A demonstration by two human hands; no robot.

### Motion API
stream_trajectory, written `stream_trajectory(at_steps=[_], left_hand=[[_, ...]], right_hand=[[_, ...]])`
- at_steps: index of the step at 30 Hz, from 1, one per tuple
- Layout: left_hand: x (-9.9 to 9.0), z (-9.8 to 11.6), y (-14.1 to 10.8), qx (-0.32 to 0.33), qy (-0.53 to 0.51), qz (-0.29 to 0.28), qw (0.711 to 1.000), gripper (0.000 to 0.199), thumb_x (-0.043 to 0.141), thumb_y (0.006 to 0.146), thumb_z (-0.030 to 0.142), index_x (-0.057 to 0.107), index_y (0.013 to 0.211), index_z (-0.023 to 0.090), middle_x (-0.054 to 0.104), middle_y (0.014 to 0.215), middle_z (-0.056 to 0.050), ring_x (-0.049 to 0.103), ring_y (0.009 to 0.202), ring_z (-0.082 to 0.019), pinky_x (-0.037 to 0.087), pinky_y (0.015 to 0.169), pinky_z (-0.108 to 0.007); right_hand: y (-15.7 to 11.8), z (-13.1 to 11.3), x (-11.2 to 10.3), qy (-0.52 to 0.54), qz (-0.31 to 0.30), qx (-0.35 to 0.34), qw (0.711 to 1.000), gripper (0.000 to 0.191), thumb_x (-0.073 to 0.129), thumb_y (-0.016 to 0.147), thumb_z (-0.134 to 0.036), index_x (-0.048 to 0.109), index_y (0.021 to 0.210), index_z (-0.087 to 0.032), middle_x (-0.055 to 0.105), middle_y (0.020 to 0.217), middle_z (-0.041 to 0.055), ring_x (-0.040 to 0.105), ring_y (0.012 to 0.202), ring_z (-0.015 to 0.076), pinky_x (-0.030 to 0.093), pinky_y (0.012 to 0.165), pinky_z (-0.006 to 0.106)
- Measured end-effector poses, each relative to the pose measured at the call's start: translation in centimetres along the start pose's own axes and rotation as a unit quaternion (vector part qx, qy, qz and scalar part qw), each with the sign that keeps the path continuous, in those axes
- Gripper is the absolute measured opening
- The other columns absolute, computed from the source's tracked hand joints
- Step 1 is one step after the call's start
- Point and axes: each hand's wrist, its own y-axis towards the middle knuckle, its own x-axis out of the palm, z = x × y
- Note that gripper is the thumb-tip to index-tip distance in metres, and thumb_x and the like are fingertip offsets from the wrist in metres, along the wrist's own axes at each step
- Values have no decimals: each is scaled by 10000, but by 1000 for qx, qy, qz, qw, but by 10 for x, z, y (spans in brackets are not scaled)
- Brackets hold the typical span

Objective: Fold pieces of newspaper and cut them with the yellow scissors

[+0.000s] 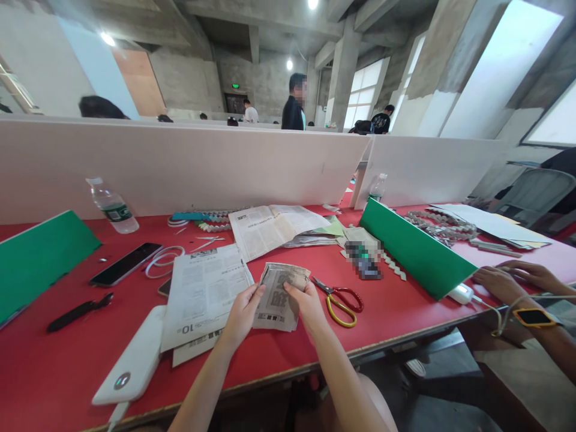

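Observation:
Between my two hands is a small stack of cut newspaper pieces (276, 303), held up above the red table near its front edge. My left hand (245, 309) pinches its left side, thumb on top. On the right side my right hand (303, 300) grips the stack, its thumb pressed on the printed face. Just right of that hand lie scissors (339, 303) with one red and one yellow handle loop. Folded newspaper sheets (207, 300) lie to the left of my left hand. Behind the stack, another open newspaper (270, 228) rests on more papers.
A white power bank (132, 357), a black phone (126, 264), a dark-handled tool (78, 313) and a water bottle (114, 207) occupy the left. Green boards (414, 249) stand on both sides; a white partition (180, 168) runs behind. At right, a co-worker's hands (517, 279) rest on the table.

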Motion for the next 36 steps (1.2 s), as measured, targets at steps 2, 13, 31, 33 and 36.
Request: stream_trajectory(at_steps=[2, 13, 31, 33, 36], left_hand=[[1, 1, -1, -2, 5, 2, 1000, 443, 473, 793, 494, 623, 976, 120, 671, 787, -42, 586, 795, -223, 438, 706, -281], [3, 3, -3, 2, 42, 11, 999, 426, 450, 799, 500, 628, 910, 129, 654, 739, -35, 573, 762, -219, 434, 687, -275], [0, 1, -2, 37, 43, 108, 992, 368, 448, 806, 479, 608, 855, 151, 637, 776, -40, 553, 793, -203, 411, 760, -286], [0, 2, -2, 33, 20, 111, 993, 371, 459, 799, 481, 611, 884, 154, 644, 808, -46, 557, 826, -212, 409, 789, -294], [2, 2, -2, 22, 16, 116, 993, 375, 474, 785, 492, 618, 854, 152, 635, 761, -39, 556, 803, -211, 417, 760, -285]], right_hand=[[0, 1, 0, -1, -1, -4, 1000, 282, 728, 614, -274, 667, 864, -159, 719, 847, 50, 657, 786, 223, 488, 765, 350], [1, 2, 0, 6, 2, -7, 1000, 266, 713, 625, -254, 661, 868, -158, 715, 828, 41, 652, 760, 205, 489, 747, 336], [4, -9, -13, -17, -25, 18, 999, 209, 634, 702, -347, 643, 862, -211, 683, 847, -4, 616, 765, 142, 464, 687, 239], [3, -5, -12, -27, -10, 22, 999, 248, 612, 718, -409, 654, 877, -223, 689, 890, 3, 619, 834, 169, 469, 739, 275], [2, 3, -8, -45, 34, 52, 997, 311, 639, 687, -445, 673, 913, -234, 678, 1012, 16, 589, 985, 214, 452, 844, 331]])
